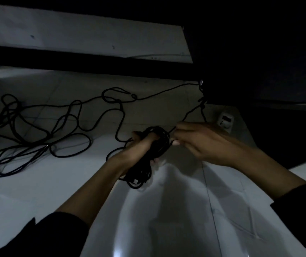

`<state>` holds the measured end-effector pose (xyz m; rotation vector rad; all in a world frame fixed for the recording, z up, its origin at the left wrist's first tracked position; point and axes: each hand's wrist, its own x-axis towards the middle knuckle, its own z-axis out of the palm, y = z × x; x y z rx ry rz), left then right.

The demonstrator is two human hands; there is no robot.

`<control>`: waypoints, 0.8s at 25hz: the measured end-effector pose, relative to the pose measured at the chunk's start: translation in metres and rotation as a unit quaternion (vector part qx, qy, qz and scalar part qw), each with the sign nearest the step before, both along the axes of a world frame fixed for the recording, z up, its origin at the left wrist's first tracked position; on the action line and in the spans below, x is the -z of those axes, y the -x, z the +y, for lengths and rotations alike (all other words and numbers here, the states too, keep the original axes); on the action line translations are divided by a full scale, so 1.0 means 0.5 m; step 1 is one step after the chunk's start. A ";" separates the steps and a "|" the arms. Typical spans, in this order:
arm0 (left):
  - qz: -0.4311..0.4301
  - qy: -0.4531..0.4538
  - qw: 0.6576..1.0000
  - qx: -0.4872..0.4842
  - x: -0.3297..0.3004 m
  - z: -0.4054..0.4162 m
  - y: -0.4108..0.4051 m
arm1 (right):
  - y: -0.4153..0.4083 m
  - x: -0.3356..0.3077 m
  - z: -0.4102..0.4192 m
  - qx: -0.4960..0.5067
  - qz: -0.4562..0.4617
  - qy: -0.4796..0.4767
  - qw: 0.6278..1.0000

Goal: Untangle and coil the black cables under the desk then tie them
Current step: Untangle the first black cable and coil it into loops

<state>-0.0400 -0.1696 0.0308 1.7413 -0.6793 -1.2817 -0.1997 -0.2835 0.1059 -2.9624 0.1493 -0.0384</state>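
A dim indoor spot under a desk — home or office, I cannot tell which. Glossy pale floor tiles (37, 182) at six o'clock, a white wall socket (226, 121) at two o'clock, and loose black cables (59, 127) at nine o'clock show it.

My left hand (139, 147) covers the coil (155, 143) centre; loose cables (37, 130) left of the coil run off-frame; right fingertips blurred.

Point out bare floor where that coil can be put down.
Bare tile lies near you, between the two forearms below the coil gripped by the left hand. The floor left of it is crowded with loose cable. The right hand pinches a strand near the white socket.
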 end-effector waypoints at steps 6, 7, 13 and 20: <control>-0.074 -0.026 0.972 0.220 -0.006 -0.005 0.014 | -0.009 0.007 -0.010 -0.041 -0.025 -0.010 0.999; -0.141 -0.027 0.952 0.270 -0.005 -0.014 0.029 | -0.016 0.013 -0.008 -0.059 -0.029 -0.015 0.998; -0.074 0.097 0.976 0.180 0.013 -0.016 0.058 | -0.047 0.049 -0.086 0.101 0.004 -0.234 0.967; 0.020 0.201 0.978 -0.054 0.001 -0.025 0.085 | -0.006 0.104 -0.085 0.215 -0.024 -0.423 0.880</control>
